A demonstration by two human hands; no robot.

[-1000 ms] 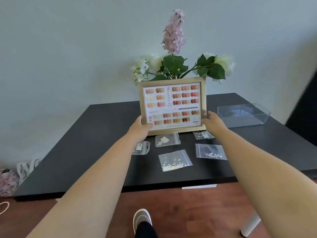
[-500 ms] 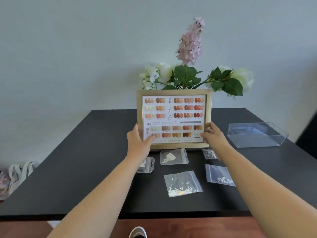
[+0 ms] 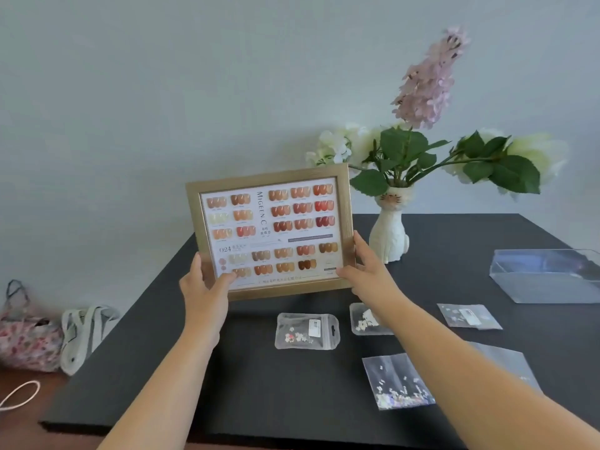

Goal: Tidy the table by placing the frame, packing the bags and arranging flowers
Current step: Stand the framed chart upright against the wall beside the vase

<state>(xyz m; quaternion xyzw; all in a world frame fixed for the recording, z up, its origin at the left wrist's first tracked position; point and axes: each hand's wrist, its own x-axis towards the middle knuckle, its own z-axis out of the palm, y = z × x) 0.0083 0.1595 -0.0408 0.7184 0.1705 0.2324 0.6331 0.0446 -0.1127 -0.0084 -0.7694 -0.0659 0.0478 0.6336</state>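
Holding one frame (image 3: 271,232); apparently five bags (image 3: 306,331) on table (image 3: 259,391).

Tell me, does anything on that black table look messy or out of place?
Yes. Several small clear plastic bags of tiny decorations lie scattered loose on the black table, at different angles, outside the clear plastic box. The gold-framed nail colour chart, held in both hands, is tilted.

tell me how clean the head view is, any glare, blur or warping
Head view: soft even daylight, only faint shadows on the table. The frame shows no glare, though its small print is too soft to read. The clear box carries pale reflections. Wide-angle warping splays the table edges, and both forearms loom large near the bottom.
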